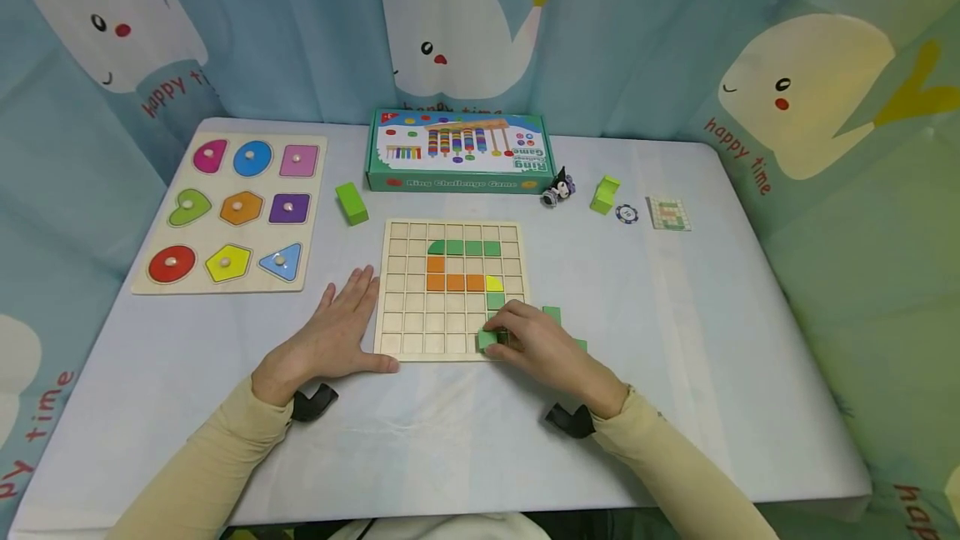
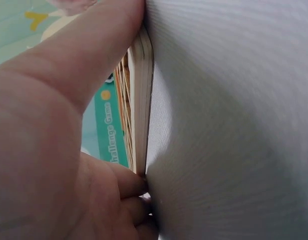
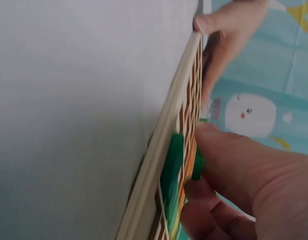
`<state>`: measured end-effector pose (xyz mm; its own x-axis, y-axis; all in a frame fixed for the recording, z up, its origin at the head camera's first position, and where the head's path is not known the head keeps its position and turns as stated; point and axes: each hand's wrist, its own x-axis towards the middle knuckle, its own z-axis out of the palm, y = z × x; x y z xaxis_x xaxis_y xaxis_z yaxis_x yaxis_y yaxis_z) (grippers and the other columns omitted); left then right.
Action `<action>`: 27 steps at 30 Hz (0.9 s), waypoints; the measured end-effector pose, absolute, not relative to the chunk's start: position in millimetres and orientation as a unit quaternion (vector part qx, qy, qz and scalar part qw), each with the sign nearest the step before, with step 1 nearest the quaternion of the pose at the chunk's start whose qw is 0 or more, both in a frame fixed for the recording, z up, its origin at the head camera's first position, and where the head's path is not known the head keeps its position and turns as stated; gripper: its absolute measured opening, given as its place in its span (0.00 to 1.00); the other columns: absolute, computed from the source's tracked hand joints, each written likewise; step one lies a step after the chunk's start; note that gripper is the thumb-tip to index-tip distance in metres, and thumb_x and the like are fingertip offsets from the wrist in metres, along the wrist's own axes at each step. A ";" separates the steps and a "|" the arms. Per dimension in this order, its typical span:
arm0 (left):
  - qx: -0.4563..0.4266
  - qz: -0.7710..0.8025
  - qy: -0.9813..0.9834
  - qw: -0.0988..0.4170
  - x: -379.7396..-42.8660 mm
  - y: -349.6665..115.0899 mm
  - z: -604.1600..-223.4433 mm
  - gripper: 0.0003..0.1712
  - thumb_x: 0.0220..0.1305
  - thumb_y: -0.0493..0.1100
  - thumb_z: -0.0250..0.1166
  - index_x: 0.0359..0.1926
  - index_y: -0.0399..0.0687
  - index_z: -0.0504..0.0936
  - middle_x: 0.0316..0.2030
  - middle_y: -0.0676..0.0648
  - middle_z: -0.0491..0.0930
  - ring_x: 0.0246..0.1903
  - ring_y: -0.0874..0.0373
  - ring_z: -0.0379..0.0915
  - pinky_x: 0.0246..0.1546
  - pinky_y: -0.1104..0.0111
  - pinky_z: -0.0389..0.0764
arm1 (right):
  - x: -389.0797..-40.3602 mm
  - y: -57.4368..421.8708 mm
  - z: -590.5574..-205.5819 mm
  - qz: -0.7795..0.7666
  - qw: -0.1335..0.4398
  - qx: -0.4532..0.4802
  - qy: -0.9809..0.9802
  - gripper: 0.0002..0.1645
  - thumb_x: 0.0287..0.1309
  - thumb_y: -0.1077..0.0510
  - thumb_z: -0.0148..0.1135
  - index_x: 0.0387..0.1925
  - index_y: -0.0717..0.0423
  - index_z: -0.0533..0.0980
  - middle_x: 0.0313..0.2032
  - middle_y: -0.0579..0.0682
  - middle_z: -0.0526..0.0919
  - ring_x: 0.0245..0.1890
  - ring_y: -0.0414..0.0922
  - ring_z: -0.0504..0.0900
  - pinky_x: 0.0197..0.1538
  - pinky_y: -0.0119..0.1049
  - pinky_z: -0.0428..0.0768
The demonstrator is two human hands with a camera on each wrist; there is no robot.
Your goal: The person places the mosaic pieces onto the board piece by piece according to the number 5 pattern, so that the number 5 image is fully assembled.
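Note:
A wooden grid board [image 1: 423,323] lies at the middle of the table. Set in its cells are a row of green tiles [image 1: 472,248], several orange tiles [image 1: 454,282], a yellow tile [image 1: 494,282] and a green tile [image 1: 495,301] below it. My left hand [image 1: 330,332] rests beside the board, fingers spread along the left edge and thumb at the near left corner. Over the near right part, my right hand [image 1: 543,348] pinches a green tile [image 3: 198,164] between thumb and fingers. Another green piece [image 3: 171,172] shows in the board close by in the right wrist view.
Loose green tiles [image 1: 552,313] lie right of the board, partly behind the right hand. A shape puzzle [image 1: 217,244] is at left, a game box [image 1: 457,183] behind. Green blocks [image 1: 352,203], a figurine [image 1: 559,188], a chip [image 1: 627,213] and a pattern card [image 1: 669,214] lie around.

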<state>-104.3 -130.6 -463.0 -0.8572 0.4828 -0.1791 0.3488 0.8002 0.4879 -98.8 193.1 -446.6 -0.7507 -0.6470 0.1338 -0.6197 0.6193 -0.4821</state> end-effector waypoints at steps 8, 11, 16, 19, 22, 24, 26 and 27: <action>0.223 0.224 0.937 0.148 -104.2 -130.6 -462.3 0.74 0.44 0.69 0.74 0.74 0.27 0.43 0.75 0.32 0.36 0.73 0.41 0.29 0.67 0.42 0.34 | -99.2 180.8 -450.1 -0.241 0.029 -0.365 0.899 0.16 0.53 0.54 0.74 0.42 0.56 0.82 0.39 0.45 0.77 0.33 0.39 0.71 0.38 0.33 0.74; 0.222 0.224 0.937 0.148 -104.2 -130.5 -462.4 0.74 0.44 0.69 0.74 0.74 0.28 0.43 0.75 0.33 0.36 0.73 0.41 0.29 0.67 0.42 0.34 | -99.6 179.8 -451.1 -0.241 0.027 -0.362 0.900 0.16 0.52 0.55 0.75 0.41 0.56 0.82 0.38 0.45 0.76 0.33 0.39 0.71 0.38 0.33 0.74; 0.219 0.225 0.938 0.150 -103.9 -130.3 -462.7 0.74 0.44 0.69 0.74 0.74 0.28 0.43 0.75 0.33 0.36 0.73 0.41 0.29 0.67 0.42 0.34 | -99.8 180.6 -450.7 -0.238 0.030 -0.347 0.906 0.17 0.51 0.53 0.76 0.42 0.55 0.82 0.38 0.45 0.76 0.34 0.39 0.72 0.39 0.33 0.74; 0.219 0.225 0.938 0.148 -104.0 -129.9 -463.1 0.74 0.44 0.68 0.74 0.74 0.28 0.43 0.75 0.33 0.36 0.73 0.41 0.29 0.67 0.42 0.34 | -99.4 187.1 -448.6 -0.251 0.035 -0.335 0.908 0.16 0.54 0.53 0.74 0.42 0.55 0.82 0.39 0.45 0.76 0.34 0.40 0.71 0.38 0.33 0.74; 0.219 0.225 0.938 0.148 -104.1 -129.3 -463.1 0.74 0.44 0.68 0.74 0.74 0.29 0.43 0.75 0.33 0.36 0.73 0.41 0.29 0.67 0.43 0.33 | -98.4 201.1 -445.3 -0.274 0.034 -0.314 0.908 0.14 0.56 0.56 0.72 0.43 0.56 0.82 0.38 0.45 0.77 0.32 0.40 0.71 0.35 0.34 0.74; 0.218 0.226 0.938 0.149 -104.0 -129.3 -462.7 0.74 0.44 0.68 0.74 0.74 0.29 0.43 0.75 0.33 0.36 0.73 0.41 0.29 0.67 0.43 0.33 | -98.0 214.1 -444.1 -0.285 0.026 -0.297 0.911 0.13 0.57 0.58 0.71 0.43 0.57 0.82 0.38 0.46 0.78 0.32 0.39 0.72 0.34 0.34 0.74; 0.218 0.226 0.938 0.150 -103.9 -129.6 -462.3 0.74 0.44 0.68 0.74 0.74 0.28 0.43 0.75 0.33 0.36 0.73 0.41 0.28 0.67 0.43 0.33 | -97.3 228.6 -443.3 -0.290 0.015 -0.277 0.916 0.13 0.56 0.60 0.71 0.43 0.58 0.82 0.38 0.46 0.78 0.31 0.39 0.73 0.33 0.34 0.75; 0.218 0.226 0.937 0.150 -103.9 -129.9 -462.0 0.74 0.44 0.68 0.74 0.74 0.28 0.43 0.75 0.33 0.36 0.73 0.41 0.28 0.67 0.43 0.33 | -96.8 236.0 -443.1 -0.290 0.008 -0.269 0.919 0.13 0.56 0.61 0.71 0.43 0.59 0.82 0.38 0.47 0.79 0.30 0.39 0.73 0.32 0.34 0.75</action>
